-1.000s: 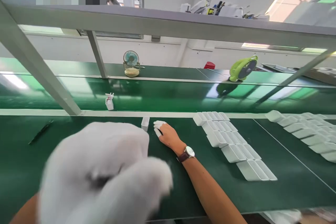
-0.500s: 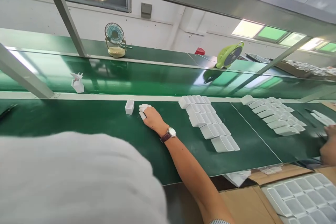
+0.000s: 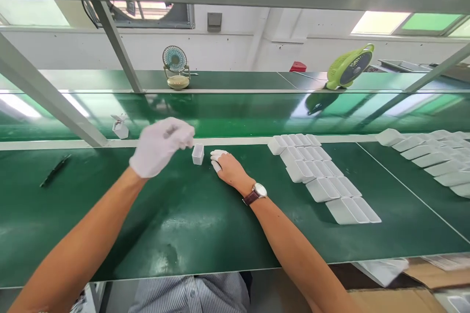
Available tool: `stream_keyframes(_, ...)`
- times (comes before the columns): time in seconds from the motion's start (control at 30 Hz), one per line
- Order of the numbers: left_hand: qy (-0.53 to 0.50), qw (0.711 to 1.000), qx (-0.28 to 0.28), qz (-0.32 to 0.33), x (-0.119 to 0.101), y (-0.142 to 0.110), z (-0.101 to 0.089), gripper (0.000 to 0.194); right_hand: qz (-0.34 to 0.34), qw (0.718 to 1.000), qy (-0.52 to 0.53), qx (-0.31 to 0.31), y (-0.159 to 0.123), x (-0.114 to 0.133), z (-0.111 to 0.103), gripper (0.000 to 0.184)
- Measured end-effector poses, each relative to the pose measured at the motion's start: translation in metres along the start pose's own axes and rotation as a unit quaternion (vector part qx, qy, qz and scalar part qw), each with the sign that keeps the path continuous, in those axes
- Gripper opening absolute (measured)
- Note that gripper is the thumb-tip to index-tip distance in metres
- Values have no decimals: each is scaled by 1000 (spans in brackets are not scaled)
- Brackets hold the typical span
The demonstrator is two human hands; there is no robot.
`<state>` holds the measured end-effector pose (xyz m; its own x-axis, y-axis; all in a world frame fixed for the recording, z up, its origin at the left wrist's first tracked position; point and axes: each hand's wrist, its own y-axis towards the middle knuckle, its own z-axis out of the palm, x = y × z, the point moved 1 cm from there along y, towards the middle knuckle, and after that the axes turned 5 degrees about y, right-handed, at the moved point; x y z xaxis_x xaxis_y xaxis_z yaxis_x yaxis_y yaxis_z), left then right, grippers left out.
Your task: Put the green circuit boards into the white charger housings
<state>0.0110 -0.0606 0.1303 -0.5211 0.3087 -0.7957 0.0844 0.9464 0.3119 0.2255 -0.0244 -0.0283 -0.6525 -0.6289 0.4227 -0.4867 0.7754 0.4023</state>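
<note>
Standing on the green table (image 3: 191,234), one small white box (image 3: 198,155) is between the gloved left hand (image 3: 159,146) and the right hand (image 3: 232,171). Left fingers curled, just left of the box; cannot tell whether they grip anything. Right hand palm down, thumb parted from fingers, tips just right of the box, not touching. Rows of white boxes (image 3: 298,172) farther right.
</note>
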Motion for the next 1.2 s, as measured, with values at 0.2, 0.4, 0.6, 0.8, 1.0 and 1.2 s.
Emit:
stream_keyframes(0.2, 128, 984, 118, -21, 80, 11, 56, 96, 6, 1000, 28, -6, -2, -1, 0, 26)
stream_keyframes(0.4, 114, 977, 171, -52, 98, 19, 74, 88, 33, 995, 96, -13, -1, 1, -9, 42)
stream_keyframes(0.6, 31, 981, 189, -22, 75, 25, 104, 80, 134, 931, 331, -77, 5, -2, -26, 66)
stream_keyframes(0.8, -81, 975, 189, -82, 56, 27, 113, 79, 256, 924, 278, -59, -3, -28, -59, 64)
stream_keyframes(1.0, -271, 817, 501, -91, 49, -42, 77, 58, 227, 963, 115, -94, -9, -30, -85, 70)
stream_keyframes(1.2, -229, 813, 525, -100, 83, -29, 61, 63, -54, 985, 1, -166, -2, 27, -73, 24)
